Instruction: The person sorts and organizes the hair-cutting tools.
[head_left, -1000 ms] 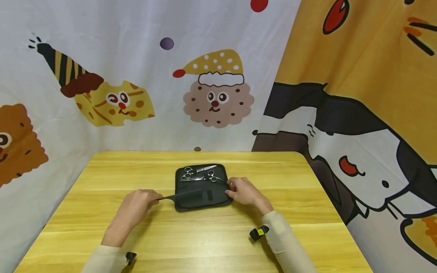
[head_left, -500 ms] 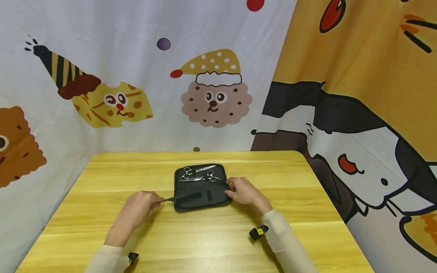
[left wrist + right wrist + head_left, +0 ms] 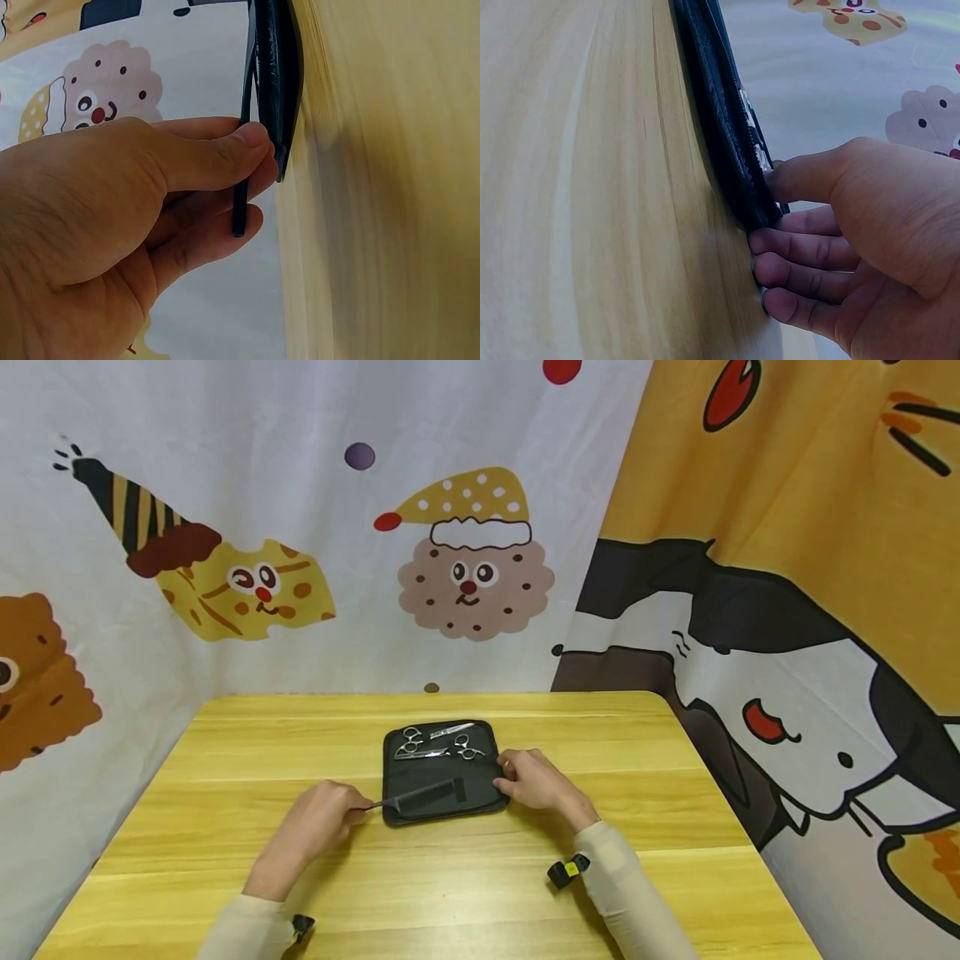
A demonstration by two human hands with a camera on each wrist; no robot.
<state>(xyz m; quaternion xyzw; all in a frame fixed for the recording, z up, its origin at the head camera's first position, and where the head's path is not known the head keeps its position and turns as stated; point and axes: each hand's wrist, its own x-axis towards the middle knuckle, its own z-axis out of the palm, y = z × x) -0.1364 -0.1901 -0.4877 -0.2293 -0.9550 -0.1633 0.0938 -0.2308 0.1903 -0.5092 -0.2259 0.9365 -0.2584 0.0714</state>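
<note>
A black zip case [image 3: 482, 774] lies spread on the wooden table, its two pairs of silver scissors [image 3: 454, 729] tucked in the far half. My left hand [image 3: 313, 820] pinches a black comb [image 3: 426, 797] by its thin handle, with the toothed part lying over the near half of the case. In the left wrist view, the handle [image 3: 240, 214] runs between thumb and fingers, close beside the case's edge [image 3: 281, 75]. My right hand [image 3: 542, 779] grips the case's right edge; the right wrist view has the thumb on top of the zipped rim [image 3: 731, 142] and fingertips at its underside.
The wooden table [image 3: 465, 893] stretches around the case on all sides. Behind it hangs a cartoon-printed curtain [image 3: 315, 452], and another yellow printed one [image 3: 765, 510] covers the right side. A small black device [image 3: 567, 871] sits at the right cuff.
My left hand has moved a little right and nearer, carrying the comb further over the case's near half. The comb's head has shifted rightward. My right hand has stayed on the edge.
</note>
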